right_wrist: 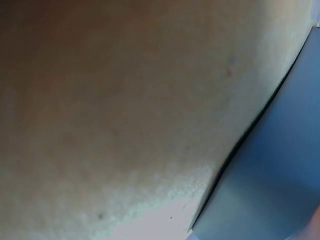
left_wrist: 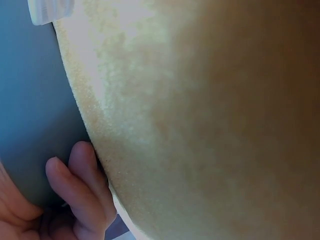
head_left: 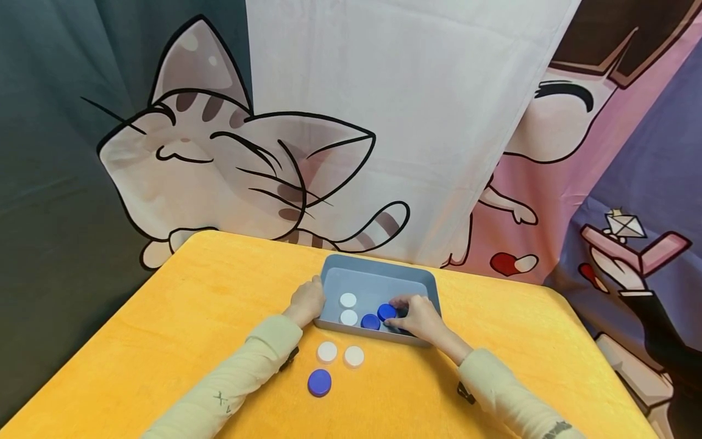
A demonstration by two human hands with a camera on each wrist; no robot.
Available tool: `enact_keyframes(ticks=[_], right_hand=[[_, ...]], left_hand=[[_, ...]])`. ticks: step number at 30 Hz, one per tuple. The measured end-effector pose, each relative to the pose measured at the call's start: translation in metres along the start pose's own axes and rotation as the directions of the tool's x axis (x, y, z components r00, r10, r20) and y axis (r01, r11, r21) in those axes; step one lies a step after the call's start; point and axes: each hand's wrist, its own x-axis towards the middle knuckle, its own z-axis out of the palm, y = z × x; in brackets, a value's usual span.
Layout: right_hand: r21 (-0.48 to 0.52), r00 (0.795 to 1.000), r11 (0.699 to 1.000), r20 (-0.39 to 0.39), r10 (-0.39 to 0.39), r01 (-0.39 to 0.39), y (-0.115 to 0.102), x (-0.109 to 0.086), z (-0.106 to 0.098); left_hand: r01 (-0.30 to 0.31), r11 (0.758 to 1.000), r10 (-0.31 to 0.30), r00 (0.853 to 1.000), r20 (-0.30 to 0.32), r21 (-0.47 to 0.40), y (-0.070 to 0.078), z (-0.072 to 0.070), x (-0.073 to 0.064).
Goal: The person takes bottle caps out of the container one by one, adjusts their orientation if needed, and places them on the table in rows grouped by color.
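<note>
A shallow grey-blue tray (head_left: 384,275) lies on the table in the head view. My left hand (head_left: 307,302) grips its left end; curled fingers (left_wrist: 82,195) touch the tray's wall in the left wrist view. Inside the tray, my right hand (head_left: 421,318) pinches a round blue cap (head_left: 386,312) between thumb and fingers. Another blue cap (head_left: 370,322) lies just left of it, close to the front wall. Two white caps, one farther back (head_left: 348,300) and a nearer white cap (head_left: 348,317), sit toward the tray's left side. The right hand hides the tray's front right corner.
In front of the tray, on the yellow cloth (head_left: 219,305), lie a white cap (head_left: 326,352), a second white cap (head_left: 353,356) and a blue cap (head_left: 319,383). A curtain (head_left: 417,122) with cartoon figures hangs behind the table's back edge.
</note>
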Motion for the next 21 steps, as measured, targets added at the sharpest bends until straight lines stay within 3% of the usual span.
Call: enact_keyframes(ticks=[12,21], right_hand=[[-0.013,1.000,1.000,0.006,0.023,-0.023,-0.0014,0.0003,0.0003],[-0.009,1.000,1.000,-0.006,-0.001,0.001,0.0003,0.0003,0.0005]], left_hand=[[0.010,1.000,-0.009,1.000,0.014,-0.020,0.0005,-0.0022,-0.0005],[0.010,1.000,-0.010,1.000,0.021,-0.021,0.0005,-0.0023,-0.0004]])
